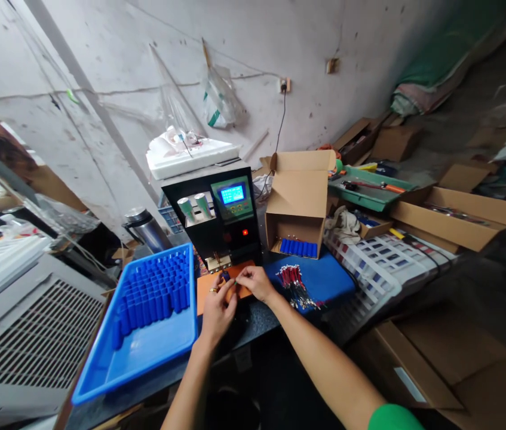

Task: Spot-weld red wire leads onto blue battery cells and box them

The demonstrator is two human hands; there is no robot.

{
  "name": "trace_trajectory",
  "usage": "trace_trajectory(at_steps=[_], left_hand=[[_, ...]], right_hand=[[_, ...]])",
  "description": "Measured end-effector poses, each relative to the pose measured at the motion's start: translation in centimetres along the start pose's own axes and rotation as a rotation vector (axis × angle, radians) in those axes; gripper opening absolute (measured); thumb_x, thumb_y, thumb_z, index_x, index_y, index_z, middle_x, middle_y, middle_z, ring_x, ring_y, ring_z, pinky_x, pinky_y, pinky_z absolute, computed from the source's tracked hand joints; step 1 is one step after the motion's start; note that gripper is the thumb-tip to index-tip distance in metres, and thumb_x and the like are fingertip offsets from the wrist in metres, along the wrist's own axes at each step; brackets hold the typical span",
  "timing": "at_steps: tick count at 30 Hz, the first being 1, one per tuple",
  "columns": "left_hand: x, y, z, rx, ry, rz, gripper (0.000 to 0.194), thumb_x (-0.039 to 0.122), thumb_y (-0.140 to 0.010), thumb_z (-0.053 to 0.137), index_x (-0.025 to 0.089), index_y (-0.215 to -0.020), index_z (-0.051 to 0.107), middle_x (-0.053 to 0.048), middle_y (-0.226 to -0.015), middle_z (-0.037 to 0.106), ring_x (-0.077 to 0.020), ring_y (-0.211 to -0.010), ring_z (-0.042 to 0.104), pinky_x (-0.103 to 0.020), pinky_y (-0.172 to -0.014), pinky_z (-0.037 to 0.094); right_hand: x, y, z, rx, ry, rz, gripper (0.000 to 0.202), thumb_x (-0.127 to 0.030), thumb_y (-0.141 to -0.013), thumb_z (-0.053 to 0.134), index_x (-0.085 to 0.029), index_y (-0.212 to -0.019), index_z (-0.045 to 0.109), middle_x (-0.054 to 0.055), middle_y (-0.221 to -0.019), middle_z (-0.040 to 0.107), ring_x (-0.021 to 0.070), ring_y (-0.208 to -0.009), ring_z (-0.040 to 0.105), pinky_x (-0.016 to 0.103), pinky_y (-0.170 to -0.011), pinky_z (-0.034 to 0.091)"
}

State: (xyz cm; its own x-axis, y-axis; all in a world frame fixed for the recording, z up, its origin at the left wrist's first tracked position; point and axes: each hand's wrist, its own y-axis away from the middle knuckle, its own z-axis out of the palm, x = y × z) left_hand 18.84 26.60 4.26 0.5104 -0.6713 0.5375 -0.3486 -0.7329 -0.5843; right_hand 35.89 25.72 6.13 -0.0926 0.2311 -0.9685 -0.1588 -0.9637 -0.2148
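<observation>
My left hand (219, 303), with a ring on one finger, is closed on a dark blue battery cell (226, 276) under the electrodes (218, 263) of a black spot welder (190, 245). Just to the right, my right hand (256, 283) is pinched close to the cell; what lies between its fingertips is too small to make out. Both hands are over an orange mat (207, 292) in front of the welder. A bundle of red and black wire leads (295, 285) lies on a blue pad (331, 280) to the right.
A blue tray (154, 352) on the left holds many upright blue cells (158, 286). An open cardboard box (297, 197) with several blue cells stands right of the welder. Behind the tray is a steel flask (147, 230). A green tool tray (371, 188) sits farther right.
</observation>
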Motion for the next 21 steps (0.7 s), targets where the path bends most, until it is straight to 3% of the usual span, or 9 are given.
trace_trajectory(at_steps=[5,9,13,17,21], left_hand=[[-0.5,-0.5,0.4,-0.107,-0.019,-0.072,0.043,0.036,-0.088,0.057,0.02,-0.127,0.067,-0.014,-0.118,0.064,-0.0261,-0.104,0.064,-0.042,-0.092,0.053],[0.5,-0.1,-0.1,-0.161,-0.016,-0.024,0.051,0.031,-0.084,0.061,0.021,-0.134,0.062,-0.011,-0.109,0.064,-0.0221,-0.091,0.062,-0.038,-0.086,0.051],[0.6,0.0,-0.4,-0.164,0.02,-0.004,0.049,0.024,-0.085,0.054,0.021,-0.133,0.061,-0.009,-0.098,0.064,-0.0203,-0.082,0.06,-0.035,-0.078,0.05],[0.3,-0.4,-0.3,-0.152,0.212,-0.155,0.045,0.032,-0.089,0.053,0.017,-0.131,0.06,-0.01,-0.101,0.069,-0.0211,-0.089,0.065,-0.036,-0.085,0.052],[0.7,-1.6,-0.5,-0.061,0.333,-0.382,0.047,0.049,-0.089,0.057,0.013,-0.117,0.064,-0.008,-0.088,0.069,-0.0205,-0.079,0.065,-0.031,-0.072,0.052]], right_hand=[[-0.4,-0.2,-0.2,-0.017,-0.043,0.017,0.023,-0.039,-0.067,0.068,-0.016,-0.065,0.065,0.003,-0.065,0.061,0.0148,-0.063,0.054,0.027,-0.064,0.043],[-0.6,0.0,-0.5,-0.022,-0.089,0.07,0.028,-0.043,-0.065,0.069,-0.017,-0.065,0.061,0.001,-0.057,0.053,0.013,-0.055,0.046,0.025,-0.052,0.034],[-0.9,0.1,-0.7,-0.019,-0.135,0.107,0.03,-0.045,-0.065,0.07,-0.017,-0.067,0.06,0.0,-0.057,0.05,0.0103,-0.051,0.039,0.023,-0.048,0.027],[-1.0,0.2,-0.8,0.027,-0.152,0.118,0.033,-0.048,-0.065,0.071,-0.016,-0.068,0.06,-0.001,-0.056,0.048,0.009,-0.05,0.037,0.022,-0.047,0.025],[-0.4,0.0,-0.8,0.077,-0.134,0.113,0.037,-0.051,-0.066,0.069,-0.016,-0.068,0.059,-0.001,-0.056,0.048,0.0093,-0.051,0.037,0.023,-0.048,0.026]])
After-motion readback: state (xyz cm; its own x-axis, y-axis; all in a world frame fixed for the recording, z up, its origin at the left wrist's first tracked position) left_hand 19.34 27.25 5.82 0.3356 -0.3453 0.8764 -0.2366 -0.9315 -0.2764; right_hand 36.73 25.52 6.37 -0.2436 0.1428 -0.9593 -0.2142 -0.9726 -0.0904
